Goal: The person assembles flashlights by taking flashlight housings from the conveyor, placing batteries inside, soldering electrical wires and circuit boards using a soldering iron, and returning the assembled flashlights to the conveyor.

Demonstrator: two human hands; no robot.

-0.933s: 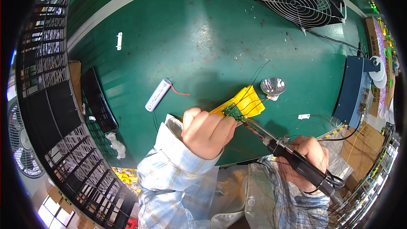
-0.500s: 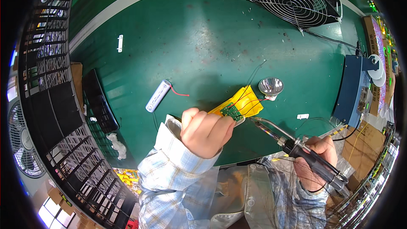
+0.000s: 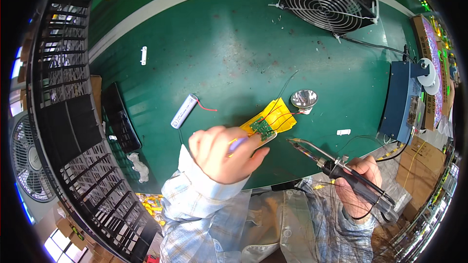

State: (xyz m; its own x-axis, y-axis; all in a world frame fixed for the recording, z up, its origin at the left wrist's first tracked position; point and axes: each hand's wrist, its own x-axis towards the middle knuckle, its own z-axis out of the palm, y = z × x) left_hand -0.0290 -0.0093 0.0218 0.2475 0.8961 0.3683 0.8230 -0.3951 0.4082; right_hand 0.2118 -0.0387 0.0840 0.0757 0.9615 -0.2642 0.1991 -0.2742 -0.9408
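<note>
My left hand (image 3: 219, 156) is closed around the near end of a yellow plastic housing (image 3: 282, 114), its thumb stretched to the right. A purple-blue part (image 3: 237, 144) shows between its fingers. On the housing lies a green circuit board (image 3: 262, 126) with thin red and dark wires. Some of these lead to a shiny round reflector (image 3: 304, 99) standing just right of it. My right hand (image 3: 358, 185) grips a black soldering iron (image 3: 353, 181) with a metal feed tube alongside. Its tip points left, a short gap from the board. My left fingers hide the housing's near end.
A cylindrical battery cell (image 3: 185, 111) with wires lies left of the housing. A black caged fan (image 3: 329, 2) stands at the back right, a blue box with a white spool (image 3: 397, 100) at the right. A black rack (image 3: 66, 112) and a dark tray-like object (image 3: 122, 117) are left.
My left hand has shifted left along the housing and its fingers have loosened, uncovering the purple-blue part. The soldering iron has hardly moved. The whole view has shifted slightly.
</note>
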